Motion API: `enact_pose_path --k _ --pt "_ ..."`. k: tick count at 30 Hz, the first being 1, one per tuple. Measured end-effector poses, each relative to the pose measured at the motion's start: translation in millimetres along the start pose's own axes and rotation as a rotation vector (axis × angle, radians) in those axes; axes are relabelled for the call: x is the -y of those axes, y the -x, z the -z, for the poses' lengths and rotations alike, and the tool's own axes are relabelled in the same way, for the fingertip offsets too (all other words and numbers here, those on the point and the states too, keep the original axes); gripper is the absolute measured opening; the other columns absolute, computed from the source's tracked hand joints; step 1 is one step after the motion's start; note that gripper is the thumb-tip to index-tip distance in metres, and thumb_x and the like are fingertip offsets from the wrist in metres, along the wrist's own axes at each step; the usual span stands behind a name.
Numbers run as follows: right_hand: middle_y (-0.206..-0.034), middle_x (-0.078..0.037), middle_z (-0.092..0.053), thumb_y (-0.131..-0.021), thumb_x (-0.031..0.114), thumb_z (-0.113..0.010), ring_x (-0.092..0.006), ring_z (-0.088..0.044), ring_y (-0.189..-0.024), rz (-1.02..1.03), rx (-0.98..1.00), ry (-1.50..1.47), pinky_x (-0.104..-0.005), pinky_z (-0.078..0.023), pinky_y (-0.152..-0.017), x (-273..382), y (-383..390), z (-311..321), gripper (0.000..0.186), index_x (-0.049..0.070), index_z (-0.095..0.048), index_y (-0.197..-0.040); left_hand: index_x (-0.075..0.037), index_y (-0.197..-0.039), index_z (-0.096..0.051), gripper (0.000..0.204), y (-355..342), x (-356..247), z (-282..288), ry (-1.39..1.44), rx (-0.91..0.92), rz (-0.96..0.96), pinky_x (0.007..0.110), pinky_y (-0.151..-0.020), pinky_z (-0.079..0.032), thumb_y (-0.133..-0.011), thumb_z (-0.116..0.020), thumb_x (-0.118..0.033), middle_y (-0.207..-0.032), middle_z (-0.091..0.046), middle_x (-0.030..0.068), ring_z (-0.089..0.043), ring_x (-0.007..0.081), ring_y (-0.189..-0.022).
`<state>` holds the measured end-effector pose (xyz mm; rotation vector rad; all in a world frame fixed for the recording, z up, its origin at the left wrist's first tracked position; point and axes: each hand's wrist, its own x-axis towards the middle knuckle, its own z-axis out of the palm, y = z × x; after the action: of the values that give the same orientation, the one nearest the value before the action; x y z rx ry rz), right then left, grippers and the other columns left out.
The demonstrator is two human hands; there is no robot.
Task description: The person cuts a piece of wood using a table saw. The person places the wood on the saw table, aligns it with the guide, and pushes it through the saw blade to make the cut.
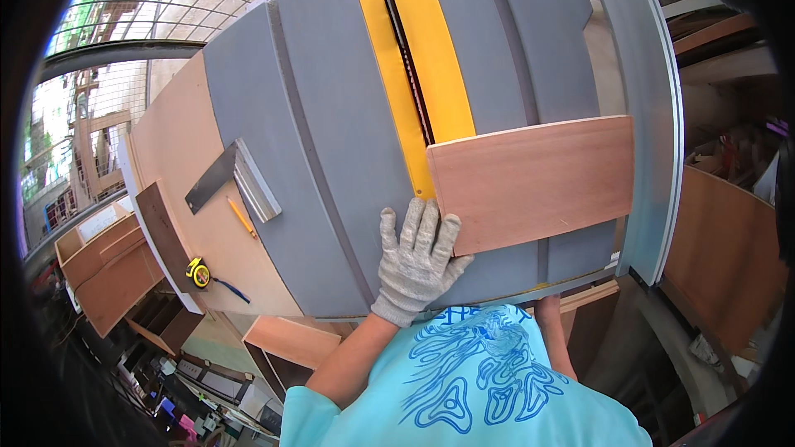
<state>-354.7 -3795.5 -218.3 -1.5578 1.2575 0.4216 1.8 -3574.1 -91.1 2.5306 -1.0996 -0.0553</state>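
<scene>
L hand (418, 261), grey knit glove, fingers spread flat on near-left corner of thin reddish-brown rectangular plywood panel (538, 182) at saw table's (331, 157) near edge; prob. light, stiff, smooth—hold by edges; R hand (548, 311) state can't tell.

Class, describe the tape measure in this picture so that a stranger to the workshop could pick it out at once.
Start at the grey table saw top with its yellow insert. Move to the pale wooden side table on its left, past the steel try square and the yellow pencil. At that table's near edge sits the tape measure: small, round, yellow and black, with a blue strap, unlike its long, straight neighbours.
</scene>
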Motion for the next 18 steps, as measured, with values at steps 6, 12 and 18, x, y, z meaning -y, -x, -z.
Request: enact_pose_path --k 6,12,18 --pt "-0.128 -0.023 -0.068 -0.107 0.03 -0.052 -0.0353 -0.066 -0.119 -0.051 0.058 0.072 -0.0438 -0.054 -0.097 33.0 27.4 -25.2 0.041 -0.004 -0.064 -0.127 -0.012 -0.162 -0.037 0.091 0.0 1.0 1.1 0.033 0.024 0.004 0.069 -0.124 -0.017 -0.091 -0.074 -0.055 -0.151 -0.052 0.0243 -0.045 0.0417 -0.146" --pt "-0.127 -0.024 -0.068 -0.106 0.027 -0.053 -0.0373 -0.065 -0.12 -0.099 0.126 0.126 -0.0446 -0.053 -0.098 52.7 40.2 -33.3 0.039 -0.004 -0.065 -0.125 -0.016 -0.162 -0.037 0.09 4.0 2.1 -1.7 0.032 0.047 0.029 0.069 -0.125 -0.016 -0.091 -0.072 -0.058 -0.149 -0.054 0.0209 -0.048 0.0386 -0.144" --pt "-0.126 -0.025 -0.068 -0.105 0.025 -0.054 -0.0393 -0.064 -0.121 -0.086 0.196 0.169 -0.0454 -0.053 -0.099 69.3 47.1 -37.5 0.036 -0.004 -0.066 -0.123 -0.016 -0.162 -0.035 0.091 5.1 2.6 -1.4 0.025 0.031 0.033 0.067 -0.126 -0.014 -0.091 -0.071 -0.061 -0.146 -0.056 0.0197 -0.048 0.0372 -0.144"
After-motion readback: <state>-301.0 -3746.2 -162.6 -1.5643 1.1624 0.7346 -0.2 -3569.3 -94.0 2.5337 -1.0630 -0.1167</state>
